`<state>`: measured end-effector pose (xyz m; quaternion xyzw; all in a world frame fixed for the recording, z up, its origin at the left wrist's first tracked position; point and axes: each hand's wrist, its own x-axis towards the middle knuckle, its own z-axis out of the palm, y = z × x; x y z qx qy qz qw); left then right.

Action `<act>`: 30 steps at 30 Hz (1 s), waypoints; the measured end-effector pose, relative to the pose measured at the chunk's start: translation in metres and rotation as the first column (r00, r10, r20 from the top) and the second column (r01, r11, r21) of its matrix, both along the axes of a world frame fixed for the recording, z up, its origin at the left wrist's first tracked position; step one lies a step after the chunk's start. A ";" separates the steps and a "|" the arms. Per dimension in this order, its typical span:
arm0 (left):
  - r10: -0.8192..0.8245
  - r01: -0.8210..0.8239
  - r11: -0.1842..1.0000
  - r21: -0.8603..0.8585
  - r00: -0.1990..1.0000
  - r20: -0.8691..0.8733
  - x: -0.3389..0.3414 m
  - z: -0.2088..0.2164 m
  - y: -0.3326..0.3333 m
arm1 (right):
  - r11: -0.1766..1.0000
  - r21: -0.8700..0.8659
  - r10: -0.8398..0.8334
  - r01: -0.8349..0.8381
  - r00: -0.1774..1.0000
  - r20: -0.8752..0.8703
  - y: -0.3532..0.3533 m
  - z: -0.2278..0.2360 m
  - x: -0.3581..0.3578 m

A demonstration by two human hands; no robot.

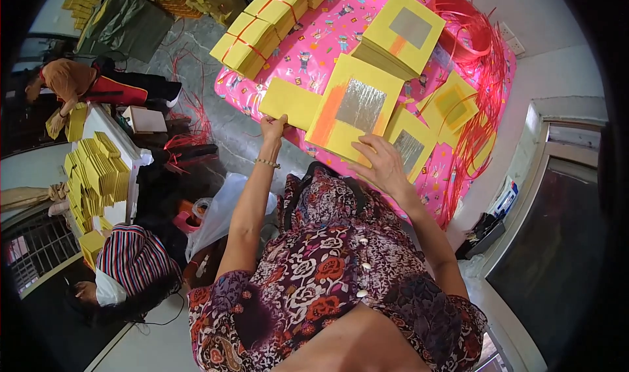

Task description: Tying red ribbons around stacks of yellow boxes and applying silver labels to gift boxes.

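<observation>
My left hand [272,127] pinches the near left corner of a plain yellow paper sheet [292,103]. The sheet's right side meets a stack of yellow paper [327,128], and I cannot tell whether it goes under the stack's edge. A silver foil square [361,106] and an orange band mark the stack's top sheet. My right hand [383,165] rests at the near right edge of that stack with its fingers apart. Beside it lies another yellow sheet with silver foil [407,150], partly covered by the stack and my hand.
A pink patterned cloth [314,51] covers the table. Behind stand a second foil-topped stack [403,31] and strapped yellow bundles [252,34]. Red plastic strips [481,119] hang at the right edge. Two people [78,83] work at left, near yellow piles [98,175].
</observation>
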<state>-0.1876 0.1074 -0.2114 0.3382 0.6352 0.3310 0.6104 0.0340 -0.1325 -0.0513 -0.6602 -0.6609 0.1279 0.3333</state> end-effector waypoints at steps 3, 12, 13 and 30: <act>-0.044 0.044 0.998 -0.042 0.999 -0.009 -0.010 -0.011 0.006 | 1.000 0.010 0.002 -0.002 1.000 0.017 0.000 -0.009 -0.001; -0.062 0.061 0.997 -0.038 0.997 -0.048 -0.003 -0.018 0.005 | 0.999 0.023 -0.032 0.032 0.999 0.019 -0.001 -0.014 -0.001; -0.110 0.110 0.992 -0.064 0.994 -0.001 -0.006 -0.021 0.009 | 0.999 0.026 -0.035 0.034 0.999 0.013 -0.001 -0.014 -0.001; -0.628 0.574 0.720 0.391 0.778 0.012 0.016 0.136 -0.050 | 0.985 -0.083 -0.166 0.149 0.949 -0.269 0.006 -0.008 0.006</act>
